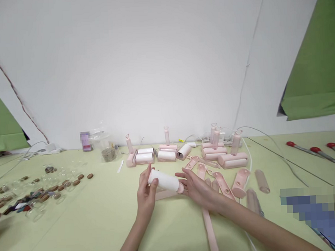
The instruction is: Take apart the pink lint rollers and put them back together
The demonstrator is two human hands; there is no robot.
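Note:
My left hand is closed round the left end of a white lint roll held just above the pale green table. My right hand has its fingers at the roll's pink right end, loosely curled against it. A pink handle strip lies on the table under my right forearm. Behind the hands lie several loose pink roller handles.
Assembled pink lint rollers and white rolls stand in a row near the wall. Small glass jars and brown corks are scattered at the left. Red-handled tools lie at the right. A plastic bag and cables are at the back.

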